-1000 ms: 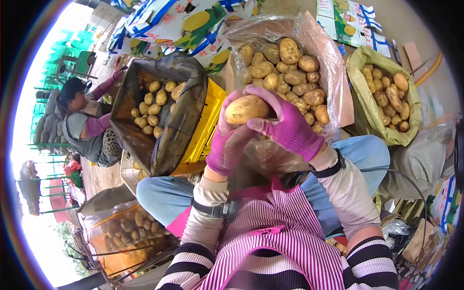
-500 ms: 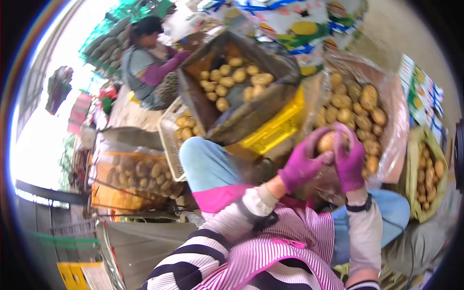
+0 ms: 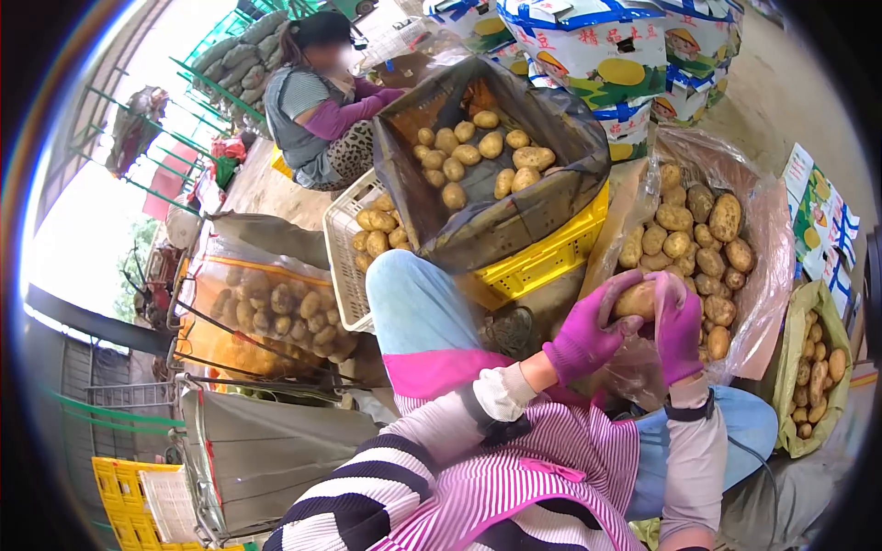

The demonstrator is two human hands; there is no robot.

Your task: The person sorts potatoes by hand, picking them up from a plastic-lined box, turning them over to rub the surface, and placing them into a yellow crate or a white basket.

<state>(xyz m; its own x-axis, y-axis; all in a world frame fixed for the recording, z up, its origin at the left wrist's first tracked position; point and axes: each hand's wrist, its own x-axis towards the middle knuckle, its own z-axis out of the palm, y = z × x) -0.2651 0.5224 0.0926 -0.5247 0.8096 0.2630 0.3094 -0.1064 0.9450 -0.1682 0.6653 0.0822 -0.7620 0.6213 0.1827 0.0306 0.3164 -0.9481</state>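
Note:
A large potato [image 3: 634, 301] is held between my two gloved hands in front of my lap. My left hand [image 3: 591, 329], in a magenta glove, curls round its left side. On the other side my right hand [image 3: 679, 329], gloved alike, closes on its right end. Just beyond them stands a plastic-lined box [image 3: 765, 207] with many loose potatoes [image 3: 675, 217] inside. Ahead to the left, a dark-lined crate [image 3: 432, 220] holds several paler potatoes [image 3: 467, 154] spread over its bottom.
The lined crate rests on a yellow crate [image 3: 547, 262]; a white crate of potatoes [image 3: 342, 266] sits beside it. A green sack of potatoes [image 3: 792, 432] lies far right. Printed bags [image 3: 588, 55] stand behind. A large potato bag [image 3: 266, 317] and another person [image 3: 317, 110] are at left.
My view has shifted, so the surroundings appear lower and further right. Both hands keep hold of the potato, which now shows more of its long side.

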